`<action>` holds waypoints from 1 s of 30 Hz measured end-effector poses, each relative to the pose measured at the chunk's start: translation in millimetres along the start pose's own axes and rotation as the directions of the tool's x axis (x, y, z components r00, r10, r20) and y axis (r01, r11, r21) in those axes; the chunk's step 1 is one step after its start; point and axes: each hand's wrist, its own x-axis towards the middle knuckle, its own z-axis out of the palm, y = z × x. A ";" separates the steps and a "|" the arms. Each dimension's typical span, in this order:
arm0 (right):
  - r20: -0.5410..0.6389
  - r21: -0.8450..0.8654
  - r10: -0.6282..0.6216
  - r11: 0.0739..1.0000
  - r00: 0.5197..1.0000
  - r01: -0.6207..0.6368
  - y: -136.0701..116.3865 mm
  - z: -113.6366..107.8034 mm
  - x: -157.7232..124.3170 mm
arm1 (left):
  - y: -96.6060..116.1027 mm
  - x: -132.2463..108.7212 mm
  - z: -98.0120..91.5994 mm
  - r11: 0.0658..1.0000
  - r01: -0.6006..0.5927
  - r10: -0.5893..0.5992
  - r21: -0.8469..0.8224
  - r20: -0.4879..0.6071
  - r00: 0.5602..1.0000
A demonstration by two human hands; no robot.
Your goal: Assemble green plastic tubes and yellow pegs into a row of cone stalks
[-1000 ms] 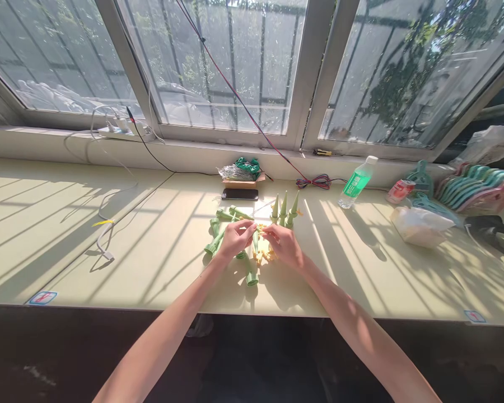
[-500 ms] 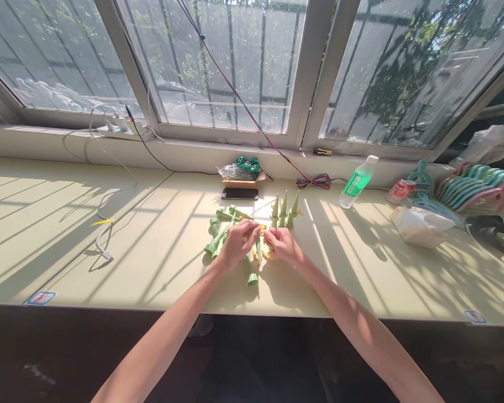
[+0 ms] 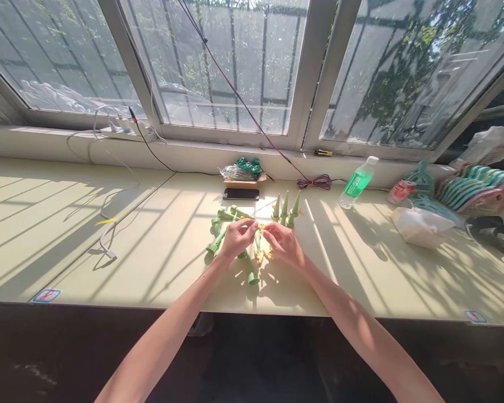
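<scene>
My left hand point(image 3: 236, 240) and my right hand point(image 3: 284, 245) meet over a heap of green cone-shaped plastic spikes point(image 3: 218, 232) on the pale table point(image 3: 159, 246). Both hands are closed in a pinch around one green spike point(image 3: 256, 240) and a small yellow part point(image 3: 261, 227) held between the fingertips. Small yellow pieces point(image 3: 264, 256) lie under the hands. Three green spikes point(image 3: 284, 209) stand upright just behind my right hand. One more spike point(image 3: 252, 275) lies near the table's front edge.
A black phone point(image 3: 241, 193) and a small box with green packets point(image 3: 242, 172) lie behind the heap. A green-labelled water bottle point(image 3: 355, 183), a can point(image 3: 399, 191), a white bag point(image 3: 420, 226) and stacked coloured plastic pieces point(image 3: 474, 184) sit at right. Cables point(image 3: 109, 212) trail at left.
The hands have stayed over the heap, fingertips shifting slightly closer together around the spike and yellow part. The view has tilted a little.
</scene>
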 end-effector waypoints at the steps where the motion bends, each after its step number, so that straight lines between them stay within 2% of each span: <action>1: 0.007 -0.014 -0.024 1.000 1.000 0.024 -0.2 -1.0 -0.2 | 0.9 0.3 -0.3 0.999 0.025 -0.025 -0.022 0.002 1.000; 6: 0.010 -0.067 -0.087 0.994 0.996 0.087 4.1 -1.6 0.6 | 4.4 1.2 -0.7 0.997 0.048 -0.047 -0.064 0.019 0.999; 15: 0.002 -0.104 -0.050 0.993 0.999 0.050 4.3 -1.5 -1.0 | 5.6 -5.1 1.6 0.993 -0.058 0.050 0.103 0.075 0.996; 21: -0.040 -0.080 0.034 0.996 0.999 -0.037 4.1 2.0 -2.6 | 0.4 -6.0 4.2 0.954 -0.210 0.194 0.215 0.094 0.976; 27: -0.031 0.002 0.126 0.992 0.992 -0.126 7.7 4.5 -2.1 | -3.1 -8.5 5.3 0.910 -0.287 0.260 0.299 0.127 0.957; 30: -0.033 0.028 0.142 0.990 0.989 -0.141 8.9 6.1 -1.4 | -2.9 -7.9 6.2 0.914 -0.281 0.255 0.293 0.124 0.959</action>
